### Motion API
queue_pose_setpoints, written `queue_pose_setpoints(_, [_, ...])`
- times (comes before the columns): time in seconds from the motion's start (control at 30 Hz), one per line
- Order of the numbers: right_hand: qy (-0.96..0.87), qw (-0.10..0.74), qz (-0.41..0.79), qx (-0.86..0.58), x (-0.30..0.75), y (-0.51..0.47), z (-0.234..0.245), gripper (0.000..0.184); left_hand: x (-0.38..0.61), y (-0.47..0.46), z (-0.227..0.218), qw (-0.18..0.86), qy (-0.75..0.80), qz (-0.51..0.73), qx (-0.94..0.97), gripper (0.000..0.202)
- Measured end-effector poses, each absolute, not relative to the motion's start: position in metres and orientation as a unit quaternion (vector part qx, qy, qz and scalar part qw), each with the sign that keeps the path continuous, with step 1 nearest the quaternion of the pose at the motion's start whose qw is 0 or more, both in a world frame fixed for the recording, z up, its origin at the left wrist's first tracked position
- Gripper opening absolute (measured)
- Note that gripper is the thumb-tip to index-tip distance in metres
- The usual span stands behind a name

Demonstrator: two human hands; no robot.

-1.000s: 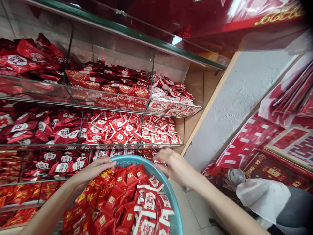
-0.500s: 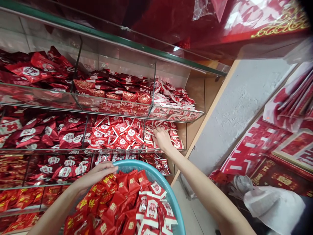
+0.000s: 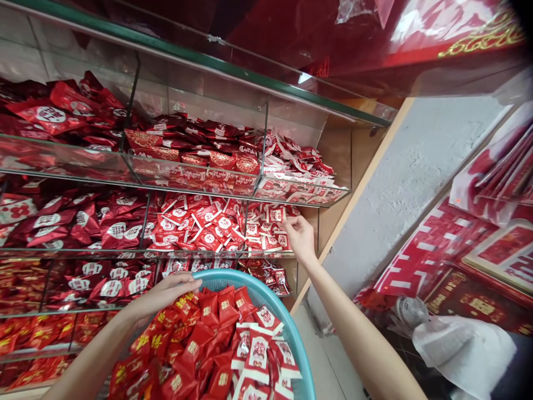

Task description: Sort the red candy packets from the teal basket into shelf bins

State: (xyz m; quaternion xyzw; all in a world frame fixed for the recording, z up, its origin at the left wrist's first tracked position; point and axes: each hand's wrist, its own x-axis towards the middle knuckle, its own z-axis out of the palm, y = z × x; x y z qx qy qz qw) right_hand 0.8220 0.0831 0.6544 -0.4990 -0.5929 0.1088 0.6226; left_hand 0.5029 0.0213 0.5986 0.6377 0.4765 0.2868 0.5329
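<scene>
My left hand [image 3: 177, 286] grips the far-left rim of a blue plastic basket [image 3: 303, 350], fingers lying over its edge. Inside are red wrapped candies [image 3: 200, 344] with gold print and, on the right side, red-and-white candy packets [image 3: 259, 351]. Reaching into the right compartment of a glass-fronted shelf, my right hand [image 3: 302, 236] is closed in a pinch at its fingertips. A small red-and-white candy packet [image 3: 275, 214] shows at those fingertips, above a pile of similar packets [image 3: 262, 236].
Glass dividers split the shelves [image 3: 200, 189] into compartments of red packets. A wooden side panel [image 3: 350, 205] borders the right compartment, beside a grey wall [image 3: 400, 183]. Farther right are red gift items [image 3: 466, 300] and a white bag [image 3: 464, 347]. A glass shelf edge [image 3: 250, 78] runs overhead.
My right hand has moved right and drawn back slightly from the pile, with a packet now showing at its fingertips. My left hand stays on the basket rim.
</scene>
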Motion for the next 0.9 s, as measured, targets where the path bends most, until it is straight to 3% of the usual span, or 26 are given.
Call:
queue_pose_setpoints(0.1, [-0.539,0.674,0.236,-0.446,0.817,0.051,0.65,0.022,0.502,0.022,0.598,0.526,0.477,0.289,0.642,0.032])
queue_pose_setpoints(0.2, [-0.406,0.711,0.452,-0.353,0.81,0.016,0.642,0.02,0.503,0.022,0.599,0.508,0.49,0.291,0.646,0.034])
queue_pose_setpoints(0.3, [-0.308,0.716,0.541,-0.314,0.804,-0.012,0.629,0.018,0.505,0.021,0.602,0.498,0.493,0.285,0.654,0.037])
queue_pose_setpoints(0.5, [-0.234,0.707,0.58,-0.331,0.807,-0.045,0.601,0.018,0.505,0.024,0.6,0.502,0.5,0.275,0.65,0.036])
queue_pose_setpoints(0.67, [-0.283,0.669,0.562,-0.396,0.813,-0.069,0.584,0.018,0.504,0.025,0.597,0.519,0.498,0.273,0.639,0.032])
queue_pose_setpoints(0.9, [-0.443,0.535,0.485,-0.531,0.81,-0.104,0.577,0.028,0.506,0.025,0.597,0.522,0.496,0.276,0.637,0.033])
